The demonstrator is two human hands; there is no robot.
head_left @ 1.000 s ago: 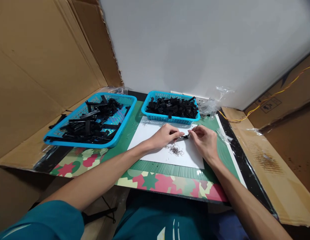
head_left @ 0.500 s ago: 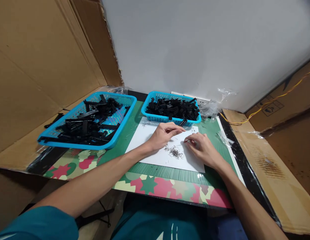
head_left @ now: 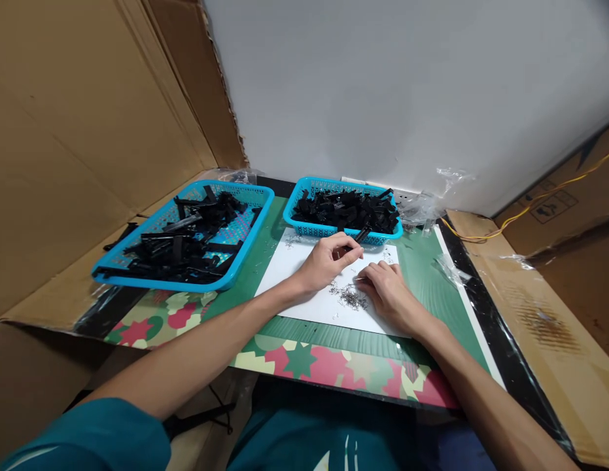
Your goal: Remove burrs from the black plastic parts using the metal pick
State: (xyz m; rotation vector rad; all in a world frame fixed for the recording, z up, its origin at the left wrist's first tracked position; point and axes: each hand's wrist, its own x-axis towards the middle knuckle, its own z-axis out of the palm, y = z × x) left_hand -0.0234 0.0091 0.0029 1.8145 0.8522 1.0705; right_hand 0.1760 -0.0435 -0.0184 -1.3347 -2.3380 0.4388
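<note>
My left hand [head_left: 328, 265] is closed over the white sheet [head_left: 294, 281], thumb and fingers pinching a narrow black piece [head_left: 364, 233] that pokes up toward the far basket. To its right, my right hand [head_left: 390, 291] is bent down with fingertips pinched together. A thin shiny sliver, apparently one small metal piece [head_left: 358, 279], shows at those fingertips; its exact shape is too small to make out. Between and below both hands lies a loose pile of tiny metal pieces [head_left: 352, 298] on the sheet.
A large blue basket [head_left: 226, 282] of black strips stands at the left. Behind the sheet is a smaller blue basket [head_left: 288, 212] heaped with black pieces. Clear plastic wrap [head_left: 422, 209], a yellow cable [head_left: 510, 222] and cardboard [head_left: 539, 327] lie along the right; a wall rises behind.
The whole view has shifted slightly to the right. My right hand has come a little nearer my left hand, and its fingers have curled further down toward the pile.
</note>
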